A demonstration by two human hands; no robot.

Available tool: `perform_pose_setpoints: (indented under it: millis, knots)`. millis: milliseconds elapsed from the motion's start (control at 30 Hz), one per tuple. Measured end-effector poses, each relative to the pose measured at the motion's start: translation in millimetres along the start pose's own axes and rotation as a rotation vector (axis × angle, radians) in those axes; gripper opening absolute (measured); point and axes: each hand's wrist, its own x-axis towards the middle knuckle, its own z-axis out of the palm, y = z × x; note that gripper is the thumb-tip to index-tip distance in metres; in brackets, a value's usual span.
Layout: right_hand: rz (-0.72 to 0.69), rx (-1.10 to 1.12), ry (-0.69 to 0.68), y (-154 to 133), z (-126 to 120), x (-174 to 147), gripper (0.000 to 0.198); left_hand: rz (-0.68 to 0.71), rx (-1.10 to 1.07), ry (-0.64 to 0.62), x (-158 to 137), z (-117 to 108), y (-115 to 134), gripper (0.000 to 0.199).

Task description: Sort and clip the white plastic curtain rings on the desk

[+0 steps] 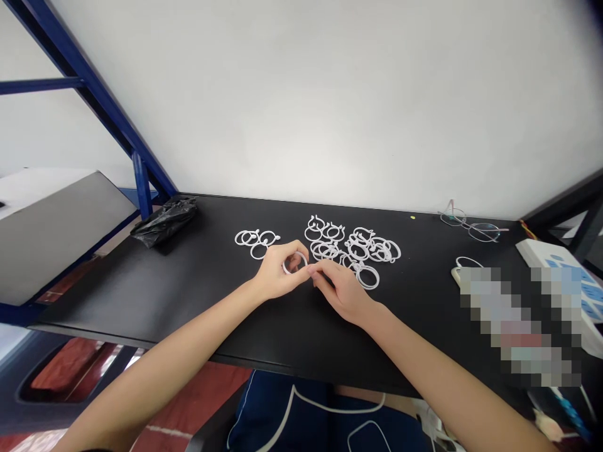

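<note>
Fingers of my left hand (276, 274) curl around a white plastic ring (285, 269) and hold it just above the black desk. My right hand (346, 293) meets it with thumb and fingertips pinched together at the ring's right side. What sits between those fingertips is too small to make out. Just behind and right of my hands lies a loose pile of white rings (358, 250), several with small knobs at their open ends. Beyond my left hand, a smaller group of similar rings (259, 250) rests on the desk.
A crumpled black plastic bag (166, 221) lies at the desk's (183, 276) back left. Eyeglasses (483, 232) rest at the back right, near a white box (541, 254) with blue markings and a blurred-out object (518, 333). Blue metal framing (141, 179) rises on the left.
</note>
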Motion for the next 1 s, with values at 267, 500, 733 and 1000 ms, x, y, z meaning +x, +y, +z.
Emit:
perform_pose_setpoints:
  millis: [267, 500, 733, 1000]
  knots:
    - [0.009, 0.029, -0.037, -1.5, 1.2, -1.1, 0.017, 0.014, 0.034, 0.008, 1.3, -0.1, 2.8, 0.024]
    - [0.026, 0.086, -0.068, -4.1, 4.1, -2.0, 0.020, 0.026, -0.002, 0.021, -0.7, 1.6, 0.7, 0.027]
    - [0.025, 0.097, -0.068, -8.6, 4.6, -1.7, 0.024, 0.056, 0.004, 0.052, -0.8, 2.4, 1.5, 0.029]
    - [0.032, 0.082, -0.053, -7.6, 4.8, -0.8, 0.025, 0.023, -0.045, 0.032, -0.6, 2.3, 1.3, 0.028]
